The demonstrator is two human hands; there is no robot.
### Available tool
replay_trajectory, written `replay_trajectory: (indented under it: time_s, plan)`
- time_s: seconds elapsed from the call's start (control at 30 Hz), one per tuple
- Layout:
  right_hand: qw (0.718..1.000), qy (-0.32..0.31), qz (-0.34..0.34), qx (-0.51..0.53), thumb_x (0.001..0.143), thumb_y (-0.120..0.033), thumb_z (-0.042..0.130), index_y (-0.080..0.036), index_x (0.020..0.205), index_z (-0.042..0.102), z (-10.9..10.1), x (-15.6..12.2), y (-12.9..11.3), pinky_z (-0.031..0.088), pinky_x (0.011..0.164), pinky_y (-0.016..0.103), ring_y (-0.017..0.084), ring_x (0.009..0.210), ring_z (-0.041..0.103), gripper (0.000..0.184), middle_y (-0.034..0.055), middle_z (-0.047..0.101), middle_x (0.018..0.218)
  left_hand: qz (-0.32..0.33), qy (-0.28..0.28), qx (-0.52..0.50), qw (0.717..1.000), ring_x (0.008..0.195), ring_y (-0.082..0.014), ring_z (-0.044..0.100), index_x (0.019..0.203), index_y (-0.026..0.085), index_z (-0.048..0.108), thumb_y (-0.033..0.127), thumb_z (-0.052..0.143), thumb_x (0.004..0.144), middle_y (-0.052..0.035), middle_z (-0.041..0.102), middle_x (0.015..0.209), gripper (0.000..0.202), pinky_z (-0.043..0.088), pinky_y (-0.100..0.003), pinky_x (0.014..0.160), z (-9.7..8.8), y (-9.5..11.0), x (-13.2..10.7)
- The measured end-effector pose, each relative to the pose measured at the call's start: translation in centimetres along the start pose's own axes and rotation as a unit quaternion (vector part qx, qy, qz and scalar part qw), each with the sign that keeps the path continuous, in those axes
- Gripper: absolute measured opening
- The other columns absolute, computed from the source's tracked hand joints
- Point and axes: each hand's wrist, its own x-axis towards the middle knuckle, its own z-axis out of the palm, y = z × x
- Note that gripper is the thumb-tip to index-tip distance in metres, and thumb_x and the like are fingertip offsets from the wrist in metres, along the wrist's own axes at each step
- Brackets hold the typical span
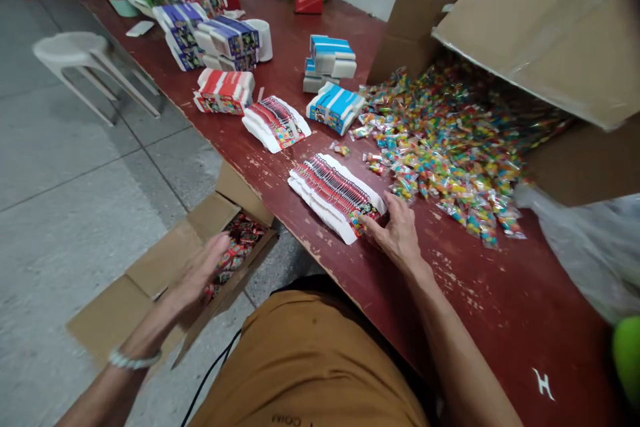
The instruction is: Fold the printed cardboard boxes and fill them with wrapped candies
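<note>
A fanned row of flat red-and-white printed cartons (337,190) lies on the dark red table. My right hand (397,233) is at its right end, thumb against the printed ends and fingers spread along the far side. It touches the row without closing round it. My left hand (200,273) hangs over a cardboard box below the table edge, near the small red-wrapped packets (243,240) inside. Motion blurs its fingers, and whether it holds anything does not show. Beyond the row lie a single clear-wrapped candy (341,149) and a second fanned carton row (277,123).
Clear-wrapped colourful candies (425,147) spill from a large cardboard box (540,33) on the right. Banded bundles of blue cartons (335,107), red cartons (225,90) and purple cartons (227,40) stand farther back. An open carton box (155,247) and a white stool (75,47) are left.
</note>
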Motion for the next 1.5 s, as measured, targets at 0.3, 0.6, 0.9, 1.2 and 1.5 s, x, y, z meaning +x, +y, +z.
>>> replay_trajectory:
  time_s: [0.3,0.6,0.9,1.2,1.5]
  plan:
    - [0.995,0.034,0.096,0.004,0.070,-0.065,0.072,-0.018,0.118,0.064,1.0,0.6,0.5,0.043,0.090,0.048,0.034,0.108,0.055,0.068,0.0157,0.063,0.120,0.116,0.002,0.069,0.991,0.103,-0.0300,0.067,0.115,0.023,0.067,0.056,0.064,0.080,-0.0091,0.073,0.116,0.049,0.051,-0.039,0.095,3.6,5.2,0.8]
    - [0.928,0.139,0.147,0.313,0.078,-0.047,0.066,-0.016,0.089,0.074,-0.6,0.6,2.1,0.051,0.081,0.036,0.021,0.079,0.065,0.034,0.0058,0.076,0.088,0.373,-0.037,0.091,0.923,0.115,-0.0286,0.063,0.117,0.026,0.067,0.036,0.056,0.088,-0.0078,0.071,0.120,0.033,0.044,-0.040,0.106,13.1,12.0,0.7]
    - [0.910,0.114,0.148,0.371,0.081,-0.046,0.066,-0.017,0.083,0.069,-3.3,-1.4,1.6,0.049,0.069,0.030,0.018,0.070,0.061,0.028,0.0021,0.070,0.077,0.353,-0.061,0.089,0.930,0.114,-0.0312,0.064,0.119,0.022,0.068,0.040,0.063,0.085,-0.0106,0.071,0.122,0.039,0.045,-0.041,0.103,13.3,12.6,0.7]
    - [0.887,-0.065,0.042,0.456,0.084,-0.042,0.069,-0.021,0.087,0.066,-8.2,-3.5,-2.7,0.047,0.067,0.026,0.014,0.069,0.055,0.021,-0.0012,0.063,0.077,-0.045,-0.659,-0.132,0.739,0.089,-0.0312,0.073,0.105,0.017,0.072,0.053,0.079,0.071,-0.0137,0.078,0.095,0.051,0.054,-0.041,0.081,16.4,14.8,-2.8]
    - [0.857,-0.082,0.024,0.508,0.085,-0.040,0.070,-0.022,0.089,0.067,-8.3,-3.4,-3.8,0.048,0.068,0.025,0.012,0.070,0.056,0.019,-0.0020,0.063,0.079,-0.033,-0.615,-0.168,0.769,0.071,-0.0250,0.073,0.097,0.015,0.072,0.045,0.087,0.063,-0.0085,0.075,0.075,0.048,0.055,-0.035,0.071,16.9,13.6,-4.0]
